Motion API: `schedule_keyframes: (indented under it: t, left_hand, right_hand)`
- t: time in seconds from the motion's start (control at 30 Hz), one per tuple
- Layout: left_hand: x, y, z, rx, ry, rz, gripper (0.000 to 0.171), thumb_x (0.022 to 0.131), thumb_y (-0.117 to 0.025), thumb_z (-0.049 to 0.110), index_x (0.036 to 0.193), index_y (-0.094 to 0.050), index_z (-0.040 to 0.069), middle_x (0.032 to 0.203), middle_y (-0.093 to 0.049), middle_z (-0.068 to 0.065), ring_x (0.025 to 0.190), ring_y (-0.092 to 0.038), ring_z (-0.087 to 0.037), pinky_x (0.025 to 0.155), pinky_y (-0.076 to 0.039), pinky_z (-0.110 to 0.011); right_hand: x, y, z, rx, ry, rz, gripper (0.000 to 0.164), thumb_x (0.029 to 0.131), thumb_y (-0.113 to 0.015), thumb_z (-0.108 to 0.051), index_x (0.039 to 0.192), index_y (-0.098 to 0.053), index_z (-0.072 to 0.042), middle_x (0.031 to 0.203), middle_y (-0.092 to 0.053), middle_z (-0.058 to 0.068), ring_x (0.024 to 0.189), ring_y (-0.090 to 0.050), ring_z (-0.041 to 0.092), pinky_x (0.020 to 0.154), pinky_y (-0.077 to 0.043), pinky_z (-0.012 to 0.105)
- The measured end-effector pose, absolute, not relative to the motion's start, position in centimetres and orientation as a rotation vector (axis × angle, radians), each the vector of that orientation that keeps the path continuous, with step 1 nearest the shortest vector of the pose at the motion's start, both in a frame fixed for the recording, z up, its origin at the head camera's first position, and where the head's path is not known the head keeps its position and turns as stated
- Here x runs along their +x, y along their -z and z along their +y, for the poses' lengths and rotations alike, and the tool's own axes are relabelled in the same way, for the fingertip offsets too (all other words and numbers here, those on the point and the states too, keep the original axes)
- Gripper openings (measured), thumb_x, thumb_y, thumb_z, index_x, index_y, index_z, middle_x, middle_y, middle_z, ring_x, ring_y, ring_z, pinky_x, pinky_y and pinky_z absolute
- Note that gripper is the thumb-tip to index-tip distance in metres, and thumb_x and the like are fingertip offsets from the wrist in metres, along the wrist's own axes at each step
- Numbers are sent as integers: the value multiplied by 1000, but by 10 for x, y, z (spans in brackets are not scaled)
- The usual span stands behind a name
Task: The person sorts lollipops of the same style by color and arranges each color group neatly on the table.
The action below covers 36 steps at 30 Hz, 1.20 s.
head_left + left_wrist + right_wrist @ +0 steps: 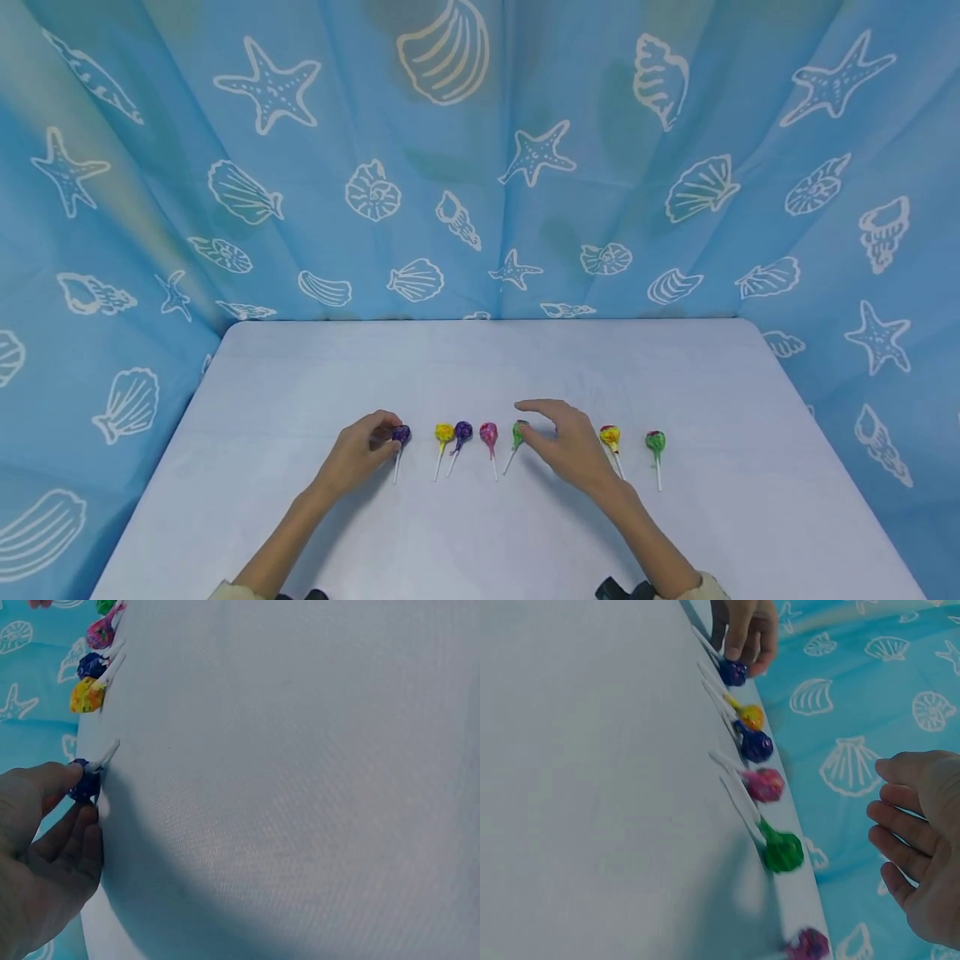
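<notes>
At the left end of a row of wrapped lollipops, my left hand [352, 457] pinches a dark purple lollipop [403, 434] by its round head, thumb on one side and fingers on the other. Its white stick points toward me. My right hand [572, 448] hovers with loosely bent, spread fingers near a green lollipop [517, 433]; in the right wrist view a gap shows between the fingers and that green lollipop [783, 852]. Between the hands lie a yellow lollipop [444, 432], a second purple lollipop [462, 431] and a pink lollipop [489, 433].
Right of my right hand lie a yellow-and-red lollipop [611, 437] and another green lollipop [656, 442]. A reddish-pink lollipop [808, 945] shows at the bottom of the right wrist view. The white table [480, 358] ends at a blue shell-print curtain [450, 233].
</notes>
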State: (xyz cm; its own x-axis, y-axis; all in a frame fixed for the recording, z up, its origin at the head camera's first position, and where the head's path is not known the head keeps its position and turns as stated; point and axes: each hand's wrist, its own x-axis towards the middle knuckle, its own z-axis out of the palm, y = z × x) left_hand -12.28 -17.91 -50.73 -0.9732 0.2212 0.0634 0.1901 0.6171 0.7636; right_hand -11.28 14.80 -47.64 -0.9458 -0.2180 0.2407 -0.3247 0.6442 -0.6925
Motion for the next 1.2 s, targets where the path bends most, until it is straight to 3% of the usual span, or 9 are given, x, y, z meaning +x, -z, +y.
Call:
schedule_keyframes:
  t: [0.43, 1.2]
  left_hand:
    - [-123, 512, -180, 374, -1296, 2842, 28, 86, -75, -2, 112, -66, 5, 103, -69, -6, 95, -66, -24, 80, -56, -36]
    - [-120, 515, -179, 341, -1298, 2816, 33, 88, -73, 2, 121, -65, 2, 113, -69, -10, 100, -66, -28, 86, -55, -42]
  right_hand:
    - [-133, 492, 106, 589, -1146, -2767, 34, 89, -77, -23, 121, -72, -10, 120, -70, 3, 120, -60, 26, 104, -44, 51]
    - [-141, 512, 95, 747, -1017, -2789, 35, 86, -80, -22, 119, -74, -11, 115, -72, 2, 112, -64, 22, 98, -50, 39]
